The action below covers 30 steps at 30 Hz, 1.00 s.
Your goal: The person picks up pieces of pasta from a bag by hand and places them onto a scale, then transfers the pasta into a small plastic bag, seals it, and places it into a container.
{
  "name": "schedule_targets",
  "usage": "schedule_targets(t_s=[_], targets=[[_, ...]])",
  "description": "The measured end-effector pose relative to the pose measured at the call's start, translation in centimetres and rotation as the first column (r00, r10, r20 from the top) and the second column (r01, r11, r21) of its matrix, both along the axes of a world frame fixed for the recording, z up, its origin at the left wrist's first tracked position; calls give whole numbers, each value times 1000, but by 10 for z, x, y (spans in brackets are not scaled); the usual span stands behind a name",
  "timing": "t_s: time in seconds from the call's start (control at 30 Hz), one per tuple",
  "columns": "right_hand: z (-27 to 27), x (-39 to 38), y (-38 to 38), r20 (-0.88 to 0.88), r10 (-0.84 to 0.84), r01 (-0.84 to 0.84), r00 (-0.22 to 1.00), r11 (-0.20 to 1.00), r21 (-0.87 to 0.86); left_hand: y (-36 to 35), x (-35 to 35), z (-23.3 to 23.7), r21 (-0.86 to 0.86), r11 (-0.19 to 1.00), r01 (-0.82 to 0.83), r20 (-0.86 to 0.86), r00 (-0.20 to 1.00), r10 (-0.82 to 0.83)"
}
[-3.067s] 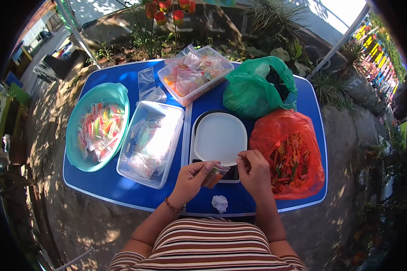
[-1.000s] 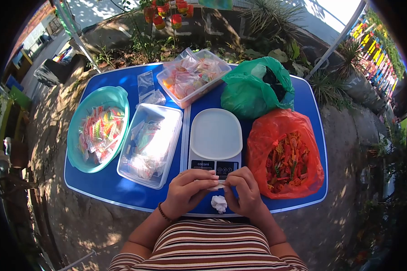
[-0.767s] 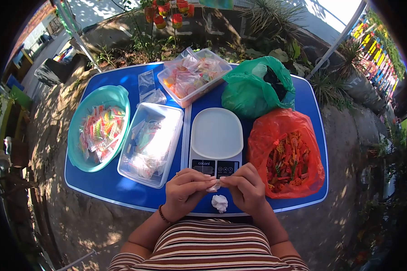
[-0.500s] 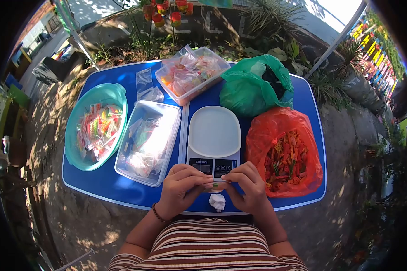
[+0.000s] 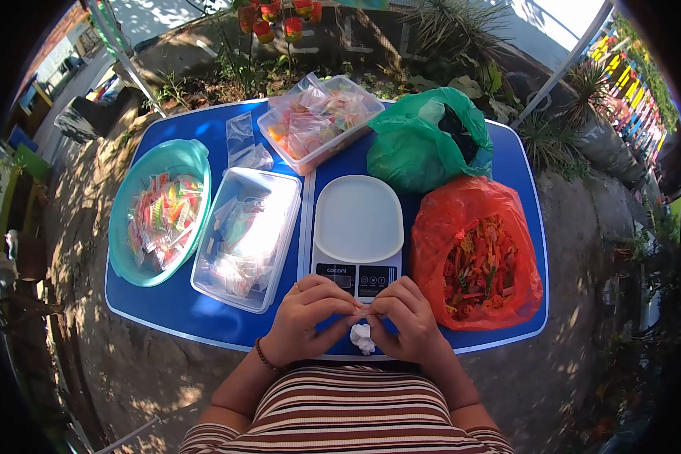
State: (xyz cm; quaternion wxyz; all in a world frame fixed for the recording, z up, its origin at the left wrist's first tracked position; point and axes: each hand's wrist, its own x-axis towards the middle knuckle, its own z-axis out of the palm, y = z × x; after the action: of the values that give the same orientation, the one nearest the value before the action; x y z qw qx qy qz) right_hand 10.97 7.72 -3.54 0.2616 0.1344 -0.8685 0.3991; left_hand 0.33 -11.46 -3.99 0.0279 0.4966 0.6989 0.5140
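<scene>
My left hand point(image 5: 310, 318) and my right hand point(image 5: 407, 318) meet in front of the kitchen scale point(image 5: 359, 219), fingertips pinched close together. Between them is the thin edge of a small clear plastic bag point(image 5: 362, 314), mostly hidden by the fingers. A crumpled white tissue point(image 5: 362, 340) lies on the table just below the fingertips. The scale's white plate has nothing on it. To the right, an orange-red plastic bag point(image 5: 431, 250) stands open with many small red, orange and green pieces inside.
On the blue folding table point(image 5: 166, 314) stand a teal basin point(image 5: 118, 227) with filled packets and a clear tub point(image 5: 260, 305) of plastic bags. Farther back are another tub of packets point(image 5: 321, 113), a loose clear bag point(image 5: 240, 136) and a green plastic bag point(image 5: 408, 155).
My fingertips have drawn closer together and slightly lower. The small bag, which showed a green bit below the fingers, is now mostly covered by them.
</scene>
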Motion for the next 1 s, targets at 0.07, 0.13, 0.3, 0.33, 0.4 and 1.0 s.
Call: schedule_targets(t_s=[0.07, 0.13, 0.3, 0.33, 0.4, 1.0], targets=[[-1, 0, -1, 14, -6, 6, 1000, 1000, -5, 3, 2, 0, 3, 1000, -4, -10, 1000, 4], [-2, 0, -2, 15, -10, 10, 1000, 1000, 5, 3, 3, -3, 20, 1000, -15, -15, 1000, 16], [-5, 0, -1, 20, -25, 25, 999, 999, 40, 6, 5, -5, 35, 998, -55, -50, 997, 57], [-5, 0, -1, 17, -23, 22, 1000, 999, 37, 7, 6, -5, 21, 998, -60, -59, 996, 61], [-4, 0, -2, 11, -16, 15, 1000, 999, 33, 7, 6, -5, 6, 998, -70, -88, 994, 70], [-6, 0, 10, 51, -36, 39, 998, 998, -57, 3, 7, -18, 58, 991, -118, -22, 993, 119]])
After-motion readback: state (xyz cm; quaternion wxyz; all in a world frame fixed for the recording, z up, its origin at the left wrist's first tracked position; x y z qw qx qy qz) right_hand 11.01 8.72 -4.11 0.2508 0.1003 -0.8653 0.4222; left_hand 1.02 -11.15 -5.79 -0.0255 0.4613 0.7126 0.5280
